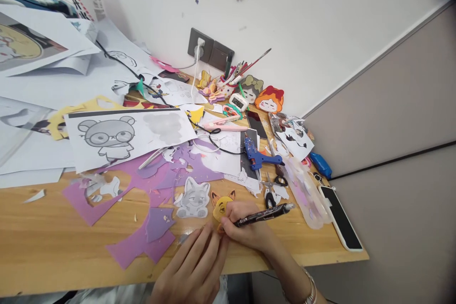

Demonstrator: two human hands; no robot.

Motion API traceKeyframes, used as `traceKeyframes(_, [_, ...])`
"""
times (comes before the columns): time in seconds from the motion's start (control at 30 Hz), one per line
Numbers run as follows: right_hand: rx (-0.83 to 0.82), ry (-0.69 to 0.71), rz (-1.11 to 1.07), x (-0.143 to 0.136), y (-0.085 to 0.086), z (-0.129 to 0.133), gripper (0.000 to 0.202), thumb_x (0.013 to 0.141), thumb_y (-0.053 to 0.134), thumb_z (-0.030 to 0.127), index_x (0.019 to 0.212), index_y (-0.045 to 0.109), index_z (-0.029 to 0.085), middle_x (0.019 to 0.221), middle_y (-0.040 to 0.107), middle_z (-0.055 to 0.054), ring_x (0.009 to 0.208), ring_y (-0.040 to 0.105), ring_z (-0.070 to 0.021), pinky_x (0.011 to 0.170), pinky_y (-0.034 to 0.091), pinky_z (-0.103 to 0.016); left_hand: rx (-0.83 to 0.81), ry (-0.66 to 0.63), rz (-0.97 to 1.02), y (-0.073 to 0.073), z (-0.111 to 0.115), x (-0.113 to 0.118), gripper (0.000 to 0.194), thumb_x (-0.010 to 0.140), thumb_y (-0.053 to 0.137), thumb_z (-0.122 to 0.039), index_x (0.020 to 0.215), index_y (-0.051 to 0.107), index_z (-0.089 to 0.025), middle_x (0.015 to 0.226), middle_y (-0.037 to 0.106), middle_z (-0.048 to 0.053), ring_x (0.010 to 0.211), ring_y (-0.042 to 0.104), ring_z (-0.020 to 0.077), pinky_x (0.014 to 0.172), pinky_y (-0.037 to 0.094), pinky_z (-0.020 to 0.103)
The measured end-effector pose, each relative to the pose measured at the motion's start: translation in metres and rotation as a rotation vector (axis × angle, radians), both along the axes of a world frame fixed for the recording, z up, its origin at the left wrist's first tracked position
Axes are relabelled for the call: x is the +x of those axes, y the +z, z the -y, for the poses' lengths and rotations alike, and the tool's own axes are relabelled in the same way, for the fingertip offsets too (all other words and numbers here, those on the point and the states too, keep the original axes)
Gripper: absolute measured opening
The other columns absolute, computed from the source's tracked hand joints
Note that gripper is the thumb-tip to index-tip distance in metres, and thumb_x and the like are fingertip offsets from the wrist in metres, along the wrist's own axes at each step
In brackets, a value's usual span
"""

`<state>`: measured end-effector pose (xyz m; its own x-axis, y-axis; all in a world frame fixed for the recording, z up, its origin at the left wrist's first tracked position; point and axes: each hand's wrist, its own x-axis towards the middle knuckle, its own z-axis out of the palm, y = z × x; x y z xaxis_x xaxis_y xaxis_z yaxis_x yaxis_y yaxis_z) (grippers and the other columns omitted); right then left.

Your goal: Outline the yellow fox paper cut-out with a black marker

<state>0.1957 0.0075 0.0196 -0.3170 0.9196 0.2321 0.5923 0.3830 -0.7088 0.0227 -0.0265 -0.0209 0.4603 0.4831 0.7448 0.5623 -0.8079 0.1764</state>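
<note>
Pen (263,214) lies near-horizontal, tip pointing left; right hand (245,230) grips it, left hand (194,268) flat, loose.

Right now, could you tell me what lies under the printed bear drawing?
Purple foam sheet pokes out beneath the bear drawing, with yellow foam at its left edge; whatever lies under its middle is covered.

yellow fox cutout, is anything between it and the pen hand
Nothing visible does. The right hand holds the black pen with its tip at the yellow fox cutout, fingers resting against the piece. The left hand lies just below it on the wooden table. The grey wolf cutout sits beside it, to the left.
</note>
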Motion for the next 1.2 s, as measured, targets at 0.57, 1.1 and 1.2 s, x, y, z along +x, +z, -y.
traceKeyframes(0.57, [-0.066,0.030,-0.133,-0.004,0.010,-0.002,0.035,0.078,0.050,0.018,0.054,0.024,0.021,0.050,0.030,0.007,0.046,0.028,-0.0083,0.045,0.026,-0.022,0.028,-0.016,-0.013,0.000,0.000,-0.001,0.037,0.084,0.043,-0.016,0.112,0.066,-0.010,0.113,0.068,0.007,0.111,0.056,0.0213,0.115,0.024,0.036])
traceKeyframes(1.1, [-0.090,0.041,-0.073,-0.002,0.008,-0.001,0.035,0.078,0.047,0.020,0.055,0.021,0.022,0.050,0.027,0.007,0.047,0.027,-0.0091,0.047,0.026,-0.024,0.024,-0.009,-0.028,-0.006,0.002,-0.002,0.038,0.084,0.046,-0.019,0.116,0.064,-0.010,0.116,0.067,0.007,0.114,0.055,0.0217,0.116,0.023,0.036])
traceKeyframes(1.2, [-0.064,0.054,-0.115,-0.002,0.008,-0.001,0.036,0.077,0.048,0.017,0.054,0.020,0.022,0.050,0.026,0.007,0.046,0.025,-0.0084,0.046,0.024,-0.024,0.021,-0.012,-0.027,-0.007,0.002,-0.002,0.038,0.084,0.046,-0.020,0.117,0.063,-0.011,0.118,0.066,0.006,0.114,0.055,0.0220,0.115,0.023,0.036])
